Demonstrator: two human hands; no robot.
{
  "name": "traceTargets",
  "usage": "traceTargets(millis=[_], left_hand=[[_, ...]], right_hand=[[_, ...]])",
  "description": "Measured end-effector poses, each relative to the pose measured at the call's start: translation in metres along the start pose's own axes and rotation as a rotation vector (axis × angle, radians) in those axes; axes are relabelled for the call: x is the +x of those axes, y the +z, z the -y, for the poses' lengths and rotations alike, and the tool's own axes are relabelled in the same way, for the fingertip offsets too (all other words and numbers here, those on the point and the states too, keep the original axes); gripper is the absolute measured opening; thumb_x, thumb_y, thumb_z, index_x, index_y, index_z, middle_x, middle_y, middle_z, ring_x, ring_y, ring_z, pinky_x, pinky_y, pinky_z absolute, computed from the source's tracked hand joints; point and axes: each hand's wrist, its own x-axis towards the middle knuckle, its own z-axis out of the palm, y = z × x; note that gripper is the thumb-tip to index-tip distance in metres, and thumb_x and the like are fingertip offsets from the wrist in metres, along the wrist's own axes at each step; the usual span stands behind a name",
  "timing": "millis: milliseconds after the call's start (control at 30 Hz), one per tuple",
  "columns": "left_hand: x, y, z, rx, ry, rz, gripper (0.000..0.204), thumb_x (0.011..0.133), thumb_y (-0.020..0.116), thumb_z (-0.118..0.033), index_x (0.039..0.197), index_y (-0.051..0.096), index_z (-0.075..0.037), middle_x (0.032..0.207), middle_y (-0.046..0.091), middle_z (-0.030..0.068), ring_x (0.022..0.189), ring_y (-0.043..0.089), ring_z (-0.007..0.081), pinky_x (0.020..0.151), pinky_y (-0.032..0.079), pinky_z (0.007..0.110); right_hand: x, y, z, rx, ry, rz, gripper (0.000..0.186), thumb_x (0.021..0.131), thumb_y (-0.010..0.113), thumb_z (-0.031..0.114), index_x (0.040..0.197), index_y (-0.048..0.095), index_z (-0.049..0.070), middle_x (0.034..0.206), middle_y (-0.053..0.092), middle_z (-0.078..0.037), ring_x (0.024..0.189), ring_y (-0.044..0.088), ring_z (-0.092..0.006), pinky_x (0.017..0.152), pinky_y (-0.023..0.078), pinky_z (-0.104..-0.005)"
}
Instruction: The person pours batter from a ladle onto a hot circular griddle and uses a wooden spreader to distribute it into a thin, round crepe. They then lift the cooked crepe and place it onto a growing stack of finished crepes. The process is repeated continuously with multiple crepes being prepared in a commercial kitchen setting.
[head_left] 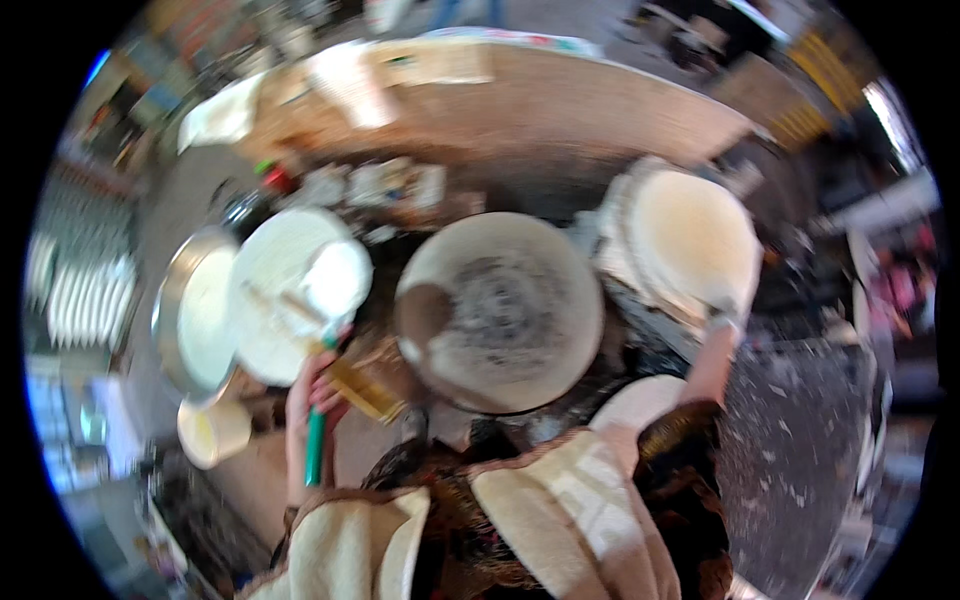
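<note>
My left hand (325,385) is closed round a green handle (316,445). From the same hand a flat yellowish piece, like a brush or scraper (365,390), juts to the right. Just beyond it is a wide white basin (265,285) holding a white round bowl or ladle head (338,278) and a pale stick (300,308). My right hand (722,325) is at the near edge of a stack of thin round flatbreads (693,235); its fingers are smeared by motion. Between the hands lies a round griddle (500,310), darkened in its middle, with no bread on it.
A metal bowl of pale batter (205,315) stands left of the basin, with a cream tub (213,433) nearer me. A curved brown board (500,115) rises behind the griddle. At right is a dark scuffed tabletop (795,450). A pale round piece (640,400) lies near my right forearm.
</note>
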Motion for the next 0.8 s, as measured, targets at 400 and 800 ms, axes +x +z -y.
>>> traceTargets(millis=[400,800], left_hand=[[-0.073,-0.134,-0.106,-0.079,0.224,-0.194,0.011,0.086,0.052,-0.006,0.079,0.045,-0.01,0.05,0.037,-0.0057,0.034,0.035,0.0037,0.028,0.031,0.017],[-0.14,-0.209,-0.216,-0.136,0.401,-0.235,0.026,0.089,0.05,-0.006,0.114,0.052,-0.005,0.048,0.031,-0.0071,0.035,0.032,0.0031,0.03,0.03,0.016]], right_hand=[[-0.456,0.057,-0.029,-0.138,-0.692,1.299,0.059,0.073,0.07,0.043,0.121,0.056,0.011,0.12,0.052,-0.015,0.106,0.051,-0.0317,0.089,0.039,-0.0454],[-0.715,0.036,-0.1,-0.673,-2.05,1.345,0.064,0.069,0.066,0.054,0.124,0.052,0.026,0.142,0.036,-0.003,0.133,0.024,-0.0344,0.106,0.018,-0.0555]])
